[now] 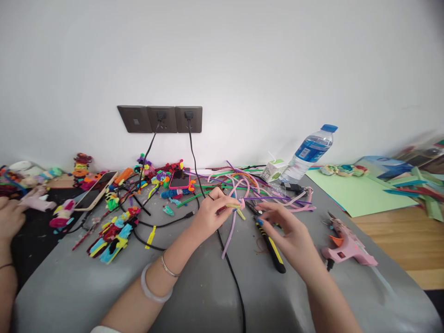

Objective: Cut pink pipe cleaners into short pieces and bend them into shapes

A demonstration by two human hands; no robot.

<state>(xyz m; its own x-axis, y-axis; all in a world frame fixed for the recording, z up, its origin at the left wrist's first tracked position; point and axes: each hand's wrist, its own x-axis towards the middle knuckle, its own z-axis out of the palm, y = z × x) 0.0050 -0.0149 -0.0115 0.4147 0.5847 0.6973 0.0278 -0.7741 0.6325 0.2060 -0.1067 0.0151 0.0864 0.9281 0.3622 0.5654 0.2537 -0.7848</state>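
Note:
My left hand (214,212) is closed in a pinch on a small pink and yellow pipe cleaner piece (242,204), held above the grey table. My right hand (282,222) hovers over pliers (272,249) with black and yellow handles. Its thumb and fingers are apart, and they partly cover the tool's upper end. Behind both hands lies a loose heap of long pipe cleaners (249,178), mostly pink, purple and green. A purple pipe cleaner (229,236) stretches toward me below the left hand.
A pink glue gun (348,247) rests at right, near green paper (360,189). Behind stand a tilted water bottle (310,152) and a drink carton (274,170). Black cables cross the table. Pipe cleaner figures (114,236) and phones (97,189) lie left, beside another person's hand (10,219).

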